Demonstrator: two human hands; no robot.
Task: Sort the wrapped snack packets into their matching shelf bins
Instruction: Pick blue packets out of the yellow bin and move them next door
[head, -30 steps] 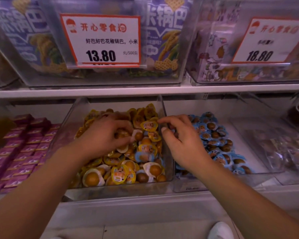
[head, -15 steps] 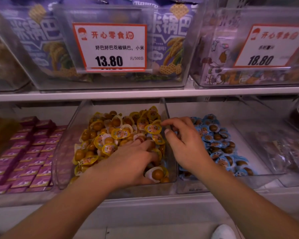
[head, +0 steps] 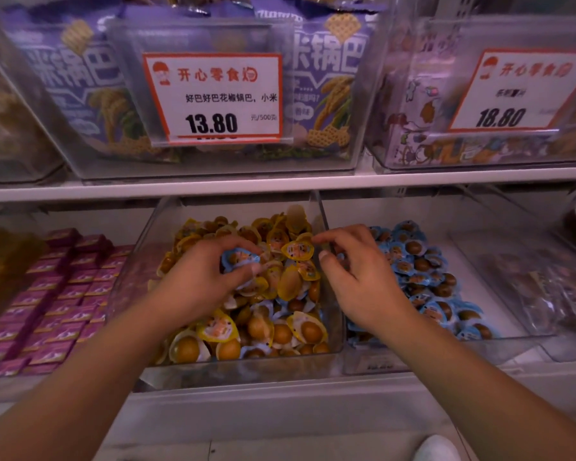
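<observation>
The middle clear bin [head: 233, 369] holds a heap of yellow wrapped packets [head: 281, 331], with a few blue ones mixed in near its front. To its right, a second clear bin [head: 453, 352] holds blue wrapped packets [head: 423, 271]. My left hand [head: 197, 277] is over the yellow heap and pinches a blue packet [head: 238, 259] between thumb and fingers. My right hand [head: 359, 277] hovers over the wall between the two bins with curled fingers, its fingertips close to a yellow packet [head: 298, 250]. Whether it holds anything is hidden.
Pink boxes [head: 57, 294] fill the bin on the left. A clear bin of transparent packs [head: 546, 294] stands at the right. On the shelf above are bins of purple bags [head: 80, 94] with price tags [head: 213, 98]. A white shoe [head: 436, 449] shows at the bottom.
My left hand has lifted from the front of the yellow heap and moved back, now with a blue packet pinched in it. My right hand has barely moved.
</observation>
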